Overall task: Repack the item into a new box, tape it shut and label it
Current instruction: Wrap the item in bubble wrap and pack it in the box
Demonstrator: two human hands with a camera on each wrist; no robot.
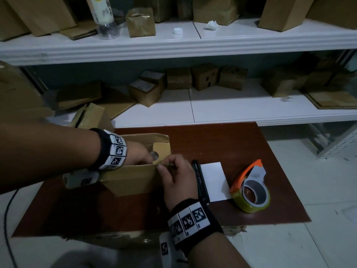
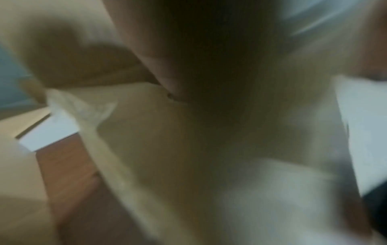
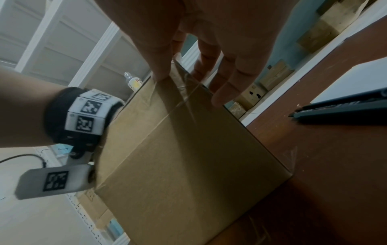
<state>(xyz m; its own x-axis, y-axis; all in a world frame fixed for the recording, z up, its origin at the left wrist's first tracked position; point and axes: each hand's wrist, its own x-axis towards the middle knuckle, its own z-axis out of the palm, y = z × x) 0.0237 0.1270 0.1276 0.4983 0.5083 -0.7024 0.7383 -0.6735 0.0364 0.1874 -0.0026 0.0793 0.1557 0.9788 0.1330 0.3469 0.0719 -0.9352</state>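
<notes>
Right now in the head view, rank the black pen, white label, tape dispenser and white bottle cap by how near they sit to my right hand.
1. Black pen, right beside the right hand.
2. White paper label, just beyond the pen.
3. Orange tape dispenser, farther right on the brown board.
4. White bottle cap, up on the top shelf.

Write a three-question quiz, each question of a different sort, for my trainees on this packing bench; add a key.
1. True or false: the tape dispenser is lying on the brown board, held by neither hand.
2. Where is the left hand? A) inside the open cardboard box B) on the shelf C) on the black marker
3. Fill in: the right hand pinches the near top ____ of the box, by its right corner.

Key: 1 true; 2 A; 3 edge. The white label lies bare beside the marker.
</notes>
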